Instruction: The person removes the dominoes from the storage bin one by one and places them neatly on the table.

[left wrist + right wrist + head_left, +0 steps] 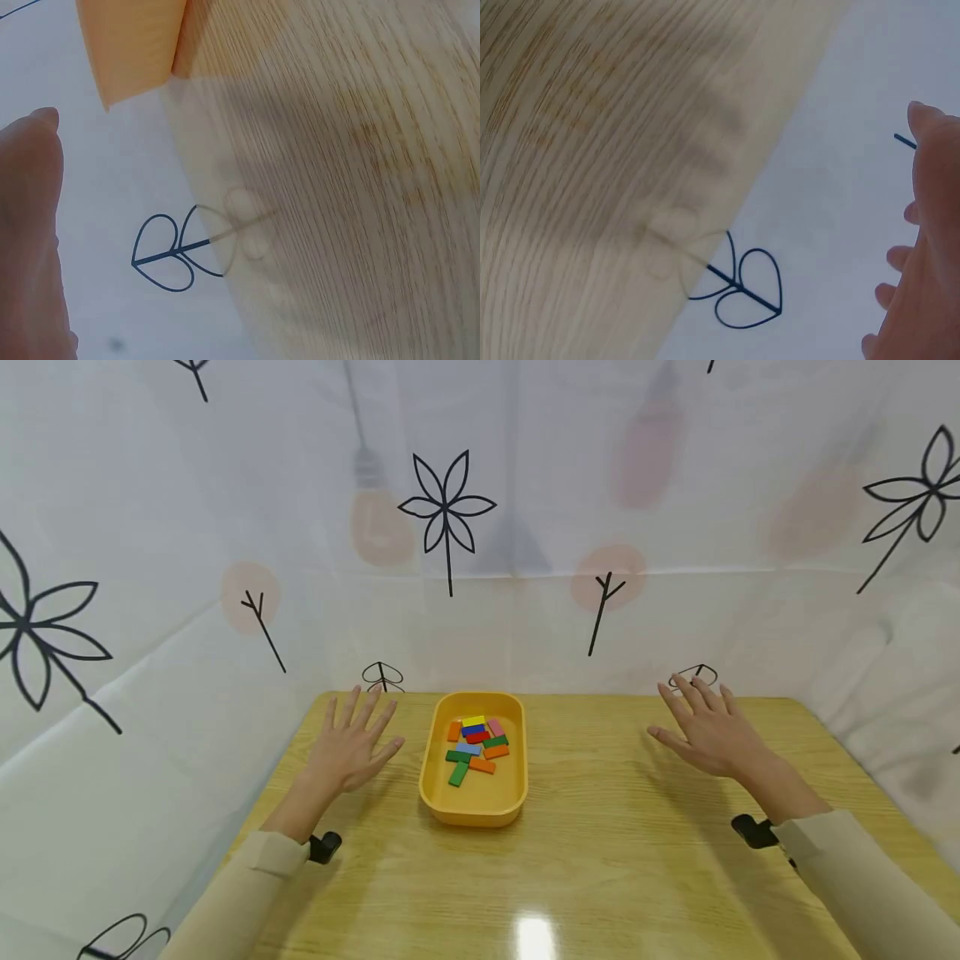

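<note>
A yellow plastic tray (480, 802) stands on the wooden table, left of the middle, and its orange-yellow side (135, 45) shows at the top of the left wrist view. Inside lie several small coloured blocks, among them a yellow block (473, 721), a red block (477, 737) and a green block (458, 774). My left hand (348, 747), fingers spread, is held left of the tray with nothing in it. Well to the tray's right, my right hand (708, 735) is likewise spread and holds nothing. Both cast shadows on the tabletop.
The light wooden table (585, 860) has its far edge against a white curtain (525, 627) printed with dark plant outlines. More of this fabric hangs along both sides. Dark wrist-worn devices (325, 847) sit by both sleeve cuffs. Light glares off the front of the table.
</note>
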The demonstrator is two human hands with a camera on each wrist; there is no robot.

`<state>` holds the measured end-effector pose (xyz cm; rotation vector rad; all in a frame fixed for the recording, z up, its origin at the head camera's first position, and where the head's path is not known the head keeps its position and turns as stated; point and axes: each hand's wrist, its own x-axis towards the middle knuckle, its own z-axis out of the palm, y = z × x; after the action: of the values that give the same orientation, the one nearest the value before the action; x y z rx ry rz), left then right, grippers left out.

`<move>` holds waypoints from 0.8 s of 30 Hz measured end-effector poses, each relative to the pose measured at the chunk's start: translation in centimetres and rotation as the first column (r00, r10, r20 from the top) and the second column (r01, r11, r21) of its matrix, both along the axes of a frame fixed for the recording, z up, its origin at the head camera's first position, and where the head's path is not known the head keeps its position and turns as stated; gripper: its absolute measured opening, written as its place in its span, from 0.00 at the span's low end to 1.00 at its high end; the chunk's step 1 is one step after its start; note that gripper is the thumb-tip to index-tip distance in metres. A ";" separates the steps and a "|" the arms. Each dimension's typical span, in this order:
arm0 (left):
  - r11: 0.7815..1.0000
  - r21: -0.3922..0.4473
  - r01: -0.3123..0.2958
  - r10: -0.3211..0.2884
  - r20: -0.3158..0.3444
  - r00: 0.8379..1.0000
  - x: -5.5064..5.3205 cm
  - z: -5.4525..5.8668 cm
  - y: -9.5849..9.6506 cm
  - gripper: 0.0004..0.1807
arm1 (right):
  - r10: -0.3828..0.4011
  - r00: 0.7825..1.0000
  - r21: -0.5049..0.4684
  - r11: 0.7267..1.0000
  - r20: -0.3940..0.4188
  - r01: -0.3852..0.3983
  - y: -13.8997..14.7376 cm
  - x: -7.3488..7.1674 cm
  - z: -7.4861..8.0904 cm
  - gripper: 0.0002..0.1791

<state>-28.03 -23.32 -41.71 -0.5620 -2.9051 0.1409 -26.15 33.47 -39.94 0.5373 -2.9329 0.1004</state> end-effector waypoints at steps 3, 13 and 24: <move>1.000 0.002 -0.001 0.001 -0.013 1.000 0.1 -0.2 0.1 0.41 | 0.011 1.000 -0.009 1.000 0.000 -0.011 -0.3 0.1 0.3 0.46; 0.994 0.085 0.071 -0.068 -0.040 0.997 0.5 0.0 0.5 0.40 | 0.056 0.998 -0.068 0.996 -0.012 -0.057 -1.9 0.5 1.0 0.42; 0.971 0.207 0.119 -0.116 -0.023 0.993 1.3 0.1 1.3 0.40 | 0.102 0.994 -0.143 0.985 0.043 -0.095 -4.1 1.1 1.0 0.41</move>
<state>-26.71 -22.04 -41.65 -0.6902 -2.8194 -0.1738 -25.04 29.42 -38.95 0.6664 -2.9170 0.3354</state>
